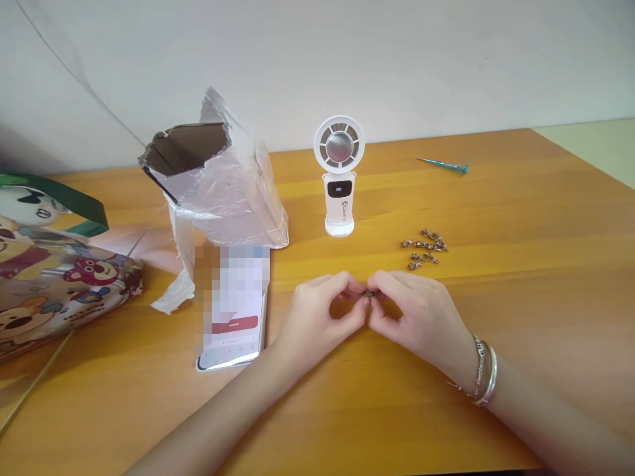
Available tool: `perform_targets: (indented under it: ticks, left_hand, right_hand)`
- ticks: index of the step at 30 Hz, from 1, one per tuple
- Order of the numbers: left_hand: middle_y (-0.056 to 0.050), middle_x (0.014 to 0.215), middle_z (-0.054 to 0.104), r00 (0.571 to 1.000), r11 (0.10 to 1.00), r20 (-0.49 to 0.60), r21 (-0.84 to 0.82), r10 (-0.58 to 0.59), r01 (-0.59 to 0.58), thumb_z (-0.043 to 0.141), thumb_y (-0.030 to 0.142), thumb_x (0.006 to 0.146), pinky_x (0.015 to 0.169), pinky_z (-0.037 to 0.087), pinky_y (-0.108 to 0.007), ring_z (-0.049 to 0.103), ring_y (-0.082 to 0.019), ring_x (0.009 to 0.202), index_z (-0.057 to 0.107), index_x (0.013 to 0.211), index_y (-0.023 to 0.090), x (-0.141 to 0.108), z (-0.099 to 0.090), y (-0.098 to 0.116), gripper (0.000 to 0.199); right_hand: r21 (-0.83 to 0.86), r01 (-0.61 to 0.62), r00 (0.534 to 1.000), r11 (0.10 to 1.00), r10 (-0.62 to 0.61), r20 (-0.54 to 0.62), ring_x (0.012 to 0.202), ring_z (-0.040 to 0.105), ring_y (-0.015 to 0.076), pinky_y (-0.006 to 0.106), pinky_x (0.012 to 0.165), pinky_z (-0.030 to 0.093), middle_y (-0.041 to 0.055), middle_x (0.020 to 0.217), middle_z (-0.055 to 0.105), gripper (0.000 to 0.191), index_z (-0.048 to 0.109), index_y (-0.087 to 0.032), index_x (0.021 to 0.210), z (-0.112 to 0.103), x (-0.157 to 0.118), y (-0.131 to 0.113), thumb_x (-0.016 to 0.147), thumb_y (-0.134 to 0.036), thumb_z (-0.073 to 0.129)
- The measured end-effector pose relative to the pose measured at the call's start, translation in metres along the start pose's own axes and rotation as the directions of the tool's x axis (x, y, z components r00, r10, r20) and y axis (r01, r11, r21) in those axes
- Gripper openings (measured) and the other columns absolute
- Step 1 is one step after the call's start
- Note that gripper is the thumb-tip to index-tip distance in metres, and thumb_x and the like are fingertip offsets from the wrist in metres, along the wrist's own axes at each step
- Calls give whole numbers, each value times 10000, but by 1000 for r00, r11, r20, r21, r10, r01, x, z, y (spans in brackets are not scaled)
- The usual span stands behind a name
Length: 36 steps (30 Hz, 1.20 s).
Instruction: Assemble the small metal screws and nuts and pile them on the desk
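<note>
Between my two hands is a small metal screw-like fitting (369,294), dark and brassy, lying roughly sideways. My left hand (322,307) pinches its left end between thumb and forefinger. The right end is pinched by my right hand (417,311), which has a silver bangle and a chain bracelet at the wrist. The fingertips cover much of the fitting, so its exact kind is unclear. Just beyond my right hand lies a loose pile of similar small metal fittings (424,246), several in number, on the wooden table (520,264).
A white handheld fan (340,175) with a lit display stands behind my hands. Left of it is an open cardboard box (238,205) in torn white plastic. A phone (233,334) lies nearer me. A teal screwdriver (444,165) rests far right. A cartoon-print bag (64,277) sits far left.
</note>
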State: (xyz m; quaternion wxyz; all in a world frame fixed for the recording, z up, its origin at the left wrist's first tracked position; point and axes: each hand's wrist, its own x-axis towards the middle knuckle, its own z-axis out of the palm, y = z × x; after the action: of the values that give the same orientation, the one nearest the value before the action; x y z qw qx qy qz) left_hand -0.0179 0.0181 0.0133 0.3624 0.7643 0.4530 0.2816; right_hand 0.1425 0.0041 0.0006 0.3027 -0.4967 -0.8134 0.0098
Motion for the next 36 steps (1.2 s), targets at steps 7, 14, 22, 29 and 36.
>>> perform_targets:
  ticks: [7, 14, 22, 29, 36]
  left_hand:
    - [16, 733, 609, 982, 918, 80, -349, -173, 190, 492, 222, 831, 581, 471, -186, 587, -112, 706, 459, 739, 188, 0, 6, 4, 103]
    - [34, 689, 508, 979, 908, 39, -370, -198, 198, 464, 207, 829, 613, 420, -203, 512, -106, 677, 404, 722, 196, -1, 11, 2, 123]
    - [54, 665, 439, 972, 870, -5, -447, -235, 208, 464, 137, 798, 602, 381, -199, 454, -89, 646, 376, 705, 193, 0, 21, 0, 140]
    - [55, 670, 444, 974, 879, -38, -439, -224, 185, 465, 94, 780, 618, 389, -203, 467, -90, 664, 376, 695, 192, -1, 22, 0, 157]
    - [18, 781, 554, 977, 861, 2, -472, -213, 188, 490, 138, 813, 672, 454, -203, 558, -111, 793, 457, 797, 186, 0, 12, -1, 60]
  right_hand:
    - [0, 30, 999, 1000, -30, -29, 494, 409, 94, 215, 456, 258, -43, 530, 469, 144, 479, -198, 639, 1, 2, -7, 735, -107, 421]
    - [-8, 62, 998, 998, -62, -21, 517, 426, 101, 215, 477, 286, -36, 553, 487, 154, 508, -197, 684, 6, 1, -5, 788, -116, 428]
    - [51, 7, 1000, 999, -8, 26, 504, 409, 103, 210, 480, 296, -42, 575, 475, 107, 482, -199, 723, 8, -1, -7, 813, -154, 444]
    - [91, 0, 1000, 996, -2, 28, 513, 439, 107, 211, 470, 300, -34, 596, 495, 99, 448, -203, 734, 9, -1, -7, 818, -157, 420]
    - [298, -43, 997, 954, 23, 70, 660, 573, 119, 218, 585, 402, -6, 772, 620, 126, 483, -211, 851, 8, 0, 1, 799, -103, 443]
